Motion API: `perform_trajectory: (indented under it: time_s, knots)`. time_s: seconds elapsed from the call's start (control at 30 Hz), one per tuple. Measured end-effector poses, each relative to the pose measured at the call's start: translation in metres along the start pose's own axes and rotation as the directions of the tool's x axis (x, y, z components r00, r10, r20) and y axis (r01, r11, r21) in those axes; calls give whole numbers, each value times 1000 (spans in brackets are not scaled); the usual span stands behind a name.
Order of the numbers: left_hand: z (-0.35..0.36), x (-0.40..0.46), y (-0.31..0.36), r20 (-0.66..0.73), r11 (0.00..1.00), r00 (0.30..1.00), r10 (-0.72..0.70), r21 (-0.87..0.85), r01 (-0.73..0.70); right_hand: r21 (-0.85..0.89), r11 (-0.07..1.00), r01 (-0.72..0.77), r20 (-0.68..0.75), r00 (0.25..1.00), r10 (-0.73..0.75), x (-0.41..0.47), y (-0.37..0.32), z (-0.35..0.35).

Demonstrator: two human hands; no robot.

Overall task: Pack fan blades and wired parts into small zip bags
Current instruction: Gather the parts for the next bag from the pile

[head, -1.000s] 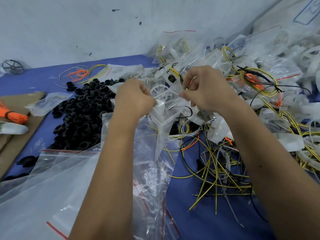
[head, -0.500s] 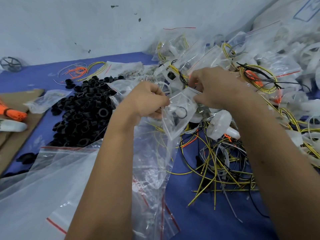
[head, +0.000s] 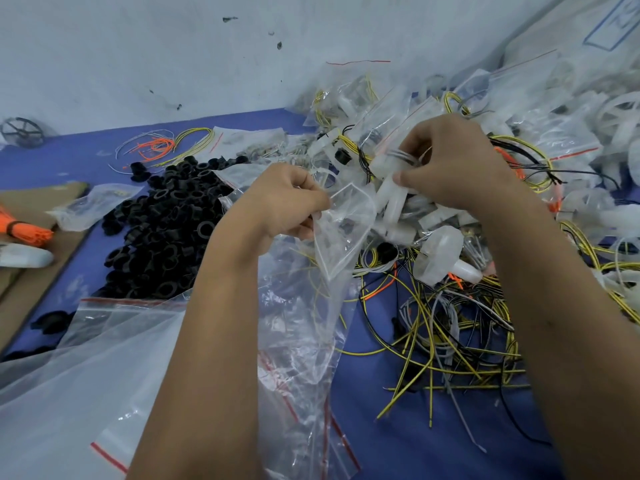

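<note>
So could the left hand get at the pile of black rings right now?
Probably not at once: the left hand is pinching the small zip bag. The black rings lie uncovered just to its left, so the path looks free once it lets go.

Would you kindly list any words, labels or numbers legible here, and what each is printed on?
No text can be read anywhere.
Blue printed frame on the white package at top right: cut off and blurred, unreadable.
Small zip bag held by the left hand: no print visible.
</note>
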State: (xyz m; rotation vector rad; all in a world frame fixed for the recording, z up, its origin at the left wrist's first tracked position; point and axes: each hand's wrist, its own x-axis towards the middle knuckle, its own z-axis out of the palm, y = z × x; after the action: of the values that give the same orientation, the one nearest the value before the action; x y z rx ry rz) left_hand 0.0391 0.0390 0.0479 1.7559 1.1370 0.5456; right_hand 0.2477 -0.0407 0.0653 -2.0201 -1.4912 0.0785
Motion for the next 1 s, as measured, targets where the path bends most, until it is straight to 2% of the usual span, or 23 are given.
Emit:
perform_trajectory:
  time_s: [0.13, 0.3, 0.43, 0.5, 0.67, 0.77, 0.93, 1.0]
  knots:
    - [-5, 0, -2, -11, 1000, 1000, -6, 1, 6, 108, 994, 5, 22, 1000, -8, 0, 4, -3]
    - [-9, -1, -4, -28, 1000, 1000, -6, -15, 6, 63, 994, 91, -189, 979, -78, 3, 5, -4]
    - [-7, -1, -2, -21, 1000, 1000, -4, -23, 4, 199, 969, 148, -264, 960, -92, -1, 1, -12]
    - [-5, -2, -1, -6, 1000, 1000, -2, -29, 2, 230, 960, 158, -227, 968, -105, -2, 1, -15]
    - [-3, -2, 1, 10, 1000, 1000, 3, -20, -3, 80, 993, 87, 11, 996, -88, -3, 6, -13]
    - [-3, -3, 2, 15, 1000, 1000, 8, -18, -8, 174, 983, 64, 56, 996, -75, -2, 9, -13]
    - [-4, -3, 3, 18, 999, 1000, 25, -34, -25, 363, 930, 49, -213, 977, 32, 1, 11, -17]
    - [-2, -3, 4, 16, 999, 999, 44, -25, -44, 494, 869, 28, -199, 977, 81, 0, 6, -19]
